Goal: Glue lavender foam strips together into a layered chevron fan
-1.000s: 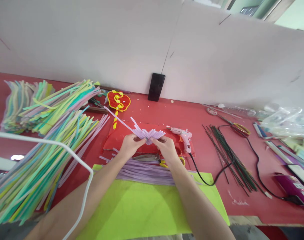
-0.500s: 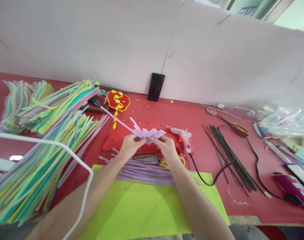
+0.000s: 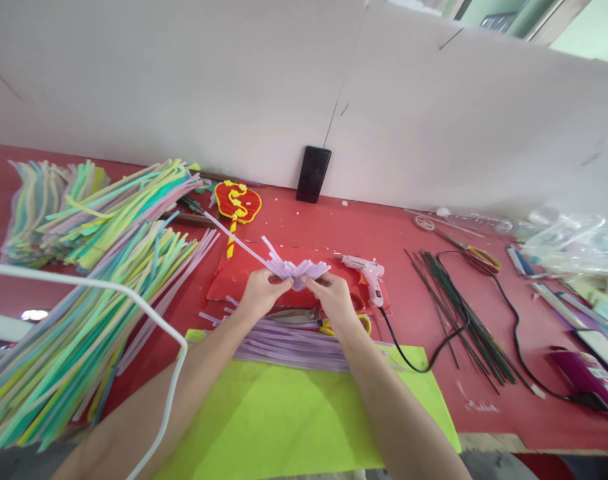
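Between my two hands is a woven piece of lilac pipe cleaners point(image 3: 298, 269), its ends fanned out to both sides. One long stem sticks out to the upper left. My left hand point(image 3: 262, 293) pinches its left side, thumb and fingers pressed together. On the right side, my right hand point(image 3: 331, 293) grips it the same way. Below the hands lies a bundle of loose lilac pipe cleaners point(image 3: 289, 347) on a lime-green sheet point(image 3: 304, 413). Scissors with yellow handles point(image 3: 294, 316) lie just behind that bundle, partly covered by my right hand.
A pink glue gun point(image 3: 369, 273) lies to the right, its black cord running to a purple box point(image 3: 587, 377). Green stems point(image 3: 471, 327) lie beyond. Coloured pipe cleaners point(image 3: 99, 320) fill the left. A phone point(image 3: 313, 175) leans on the wall near a red-and-yellow fan shape point(image 3: 238, 202).
Both hands keep the same grip on the lilac piece. Only a very slight shift of the view shows.
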